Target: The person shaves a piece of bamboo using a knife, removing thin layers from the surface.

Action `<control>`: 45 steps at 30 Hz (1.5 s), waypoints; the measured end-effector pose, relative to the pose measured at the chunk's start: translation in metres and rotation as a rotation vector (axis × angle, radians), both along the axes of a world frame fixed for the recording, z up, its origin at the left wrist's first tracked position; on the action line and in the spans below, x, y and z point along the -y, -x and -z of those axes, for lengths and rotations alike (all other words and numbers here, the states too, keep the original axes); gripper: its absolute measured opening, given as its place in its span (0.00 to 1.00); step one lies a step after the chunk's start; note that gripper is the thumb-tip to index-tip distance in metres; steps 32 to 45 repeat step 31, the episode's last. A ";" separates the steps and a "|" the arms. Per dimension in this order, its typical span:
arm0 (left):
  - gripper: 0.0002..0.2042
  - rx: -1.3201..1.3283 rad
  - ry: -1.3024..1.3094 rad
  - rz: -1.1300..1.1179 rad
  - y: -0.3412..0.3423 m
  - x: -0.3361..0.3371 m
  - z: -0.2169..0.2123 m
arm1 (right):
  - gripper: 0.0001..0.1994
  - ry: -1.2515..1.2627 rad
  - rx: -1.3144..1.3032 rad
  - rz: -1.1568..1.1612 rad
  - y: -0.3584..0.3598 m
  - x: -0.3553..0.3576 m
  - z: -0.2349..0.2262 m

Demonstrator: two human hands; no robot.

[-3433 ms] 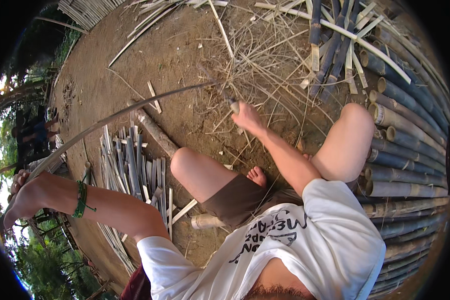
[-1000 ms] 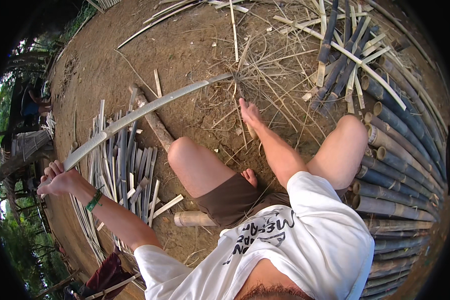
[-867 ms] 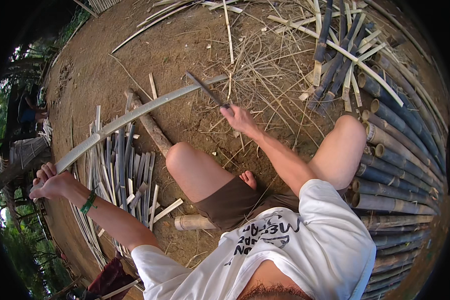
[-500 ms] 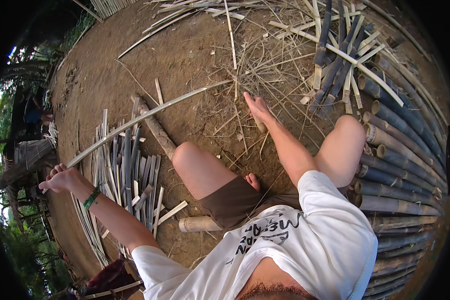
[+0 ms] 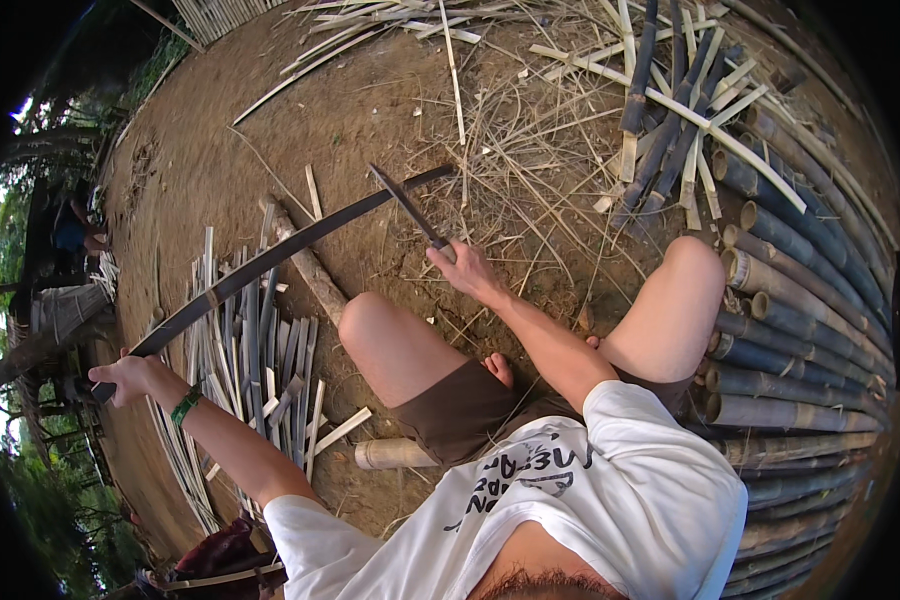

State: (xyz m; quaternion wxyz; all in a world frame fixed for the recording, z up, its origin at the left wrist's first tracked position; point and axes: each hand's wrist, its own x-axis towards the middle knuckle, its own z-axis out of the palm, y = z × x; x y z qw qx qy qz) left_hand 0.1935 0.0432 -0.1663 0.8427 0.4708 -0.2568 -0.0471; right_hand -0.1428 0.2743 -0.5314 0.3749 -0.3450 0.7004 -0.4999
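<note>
A long, slightly bowed bamboo strip [image 5: 270,257] slants across the ground with its dark outer side up. My left hand [image 5: 130,378], a green band on its wrist, is closed around the strip's near-left end. In my right hand [image 5: 462,270] is the handle of a long knife [image 5: 412,212], its blade pointing forward and left. That blade crosses over the strip close to the far end; whether they touch, I cannot tell. Beneath the strip's middle, a round wooden pole [image 5: 315,275] lies on the dirt beside my left knee.
Split bamboo strips [image 5: 290,365] are heaped at left. Dark bamboo poles [image 5: 800,400] lie stacked along my right side, with cut bamboo pieces [image 5: 660,120] beyond them. Thin shavings [image 5: 530,140] litter the ground ahead. A short bamboo section [image 5: 390,454] lies by my left thigh.
The bamboo strip has turned over from its pale side to its dark side. My right hand has come left and nearer to me, and the knife's blade now shows across the strip.
</note>
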 end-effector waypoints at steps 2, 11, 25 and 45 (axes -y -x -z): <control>0.24 0.030 -0.002 0.030 0.000 -0.002 -0.001 | 0.25 0.138 -0.120 -0.035 -0.011 0.008 -0.009; 0.22 0.118 0.145 0.222 -0.012 0.038 0.007 | 0.23 -0.102 -0.090 -0.067 0.085 0.017 0.028; 0.21 0.074 0.149 0.182 -0.014 0.029 0.000 | 0.32 -0.511 -0.101 0.003 0.128 0.031 0.063; 0.27 -0.096 0.125 0.189 -0.033 0.022 -0.020 | 0.34 -0.440 -0.013 0.290 0.117 0.003 0.060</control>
